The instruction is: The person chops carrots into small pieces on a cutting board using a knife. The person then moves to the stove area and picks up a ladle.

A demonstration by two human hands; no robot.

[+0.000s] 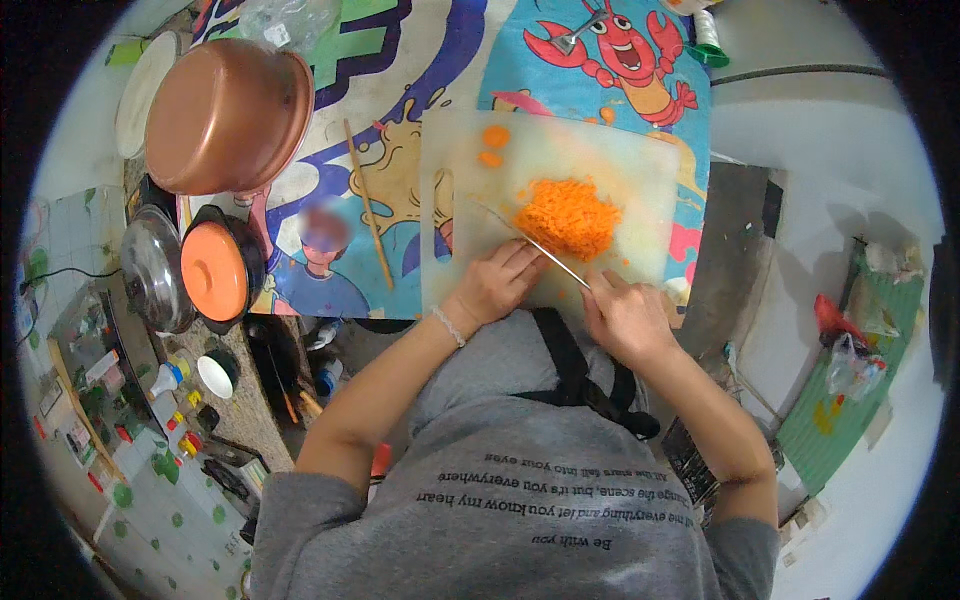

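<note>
A pile of finely chopped carrot [571, 219] lies on a translucent plastic cutting board [645, 184]. My right hand [628, 315] is closed around the handle end of a knife [556, 262], whose thin blade slants up and left along the near-left edge of the pile. Beside the blade, my left hand [504, 276] rests on the near part of the board, fingers bent close to the knife; whether anything is under them is hidden. Two carrot slices [496, 136] sit near the board's far left corner.
On the patterned tablecloth [442, 75] a wooden stick [367, 202] lies left of the board. A copper-coloured pot [217, 116], a small pot with an orange lid [214, 271] and a glass lid [154, 270] stand further left. A metal-headed utensil [577, 34] lies beyond the board.
</note>
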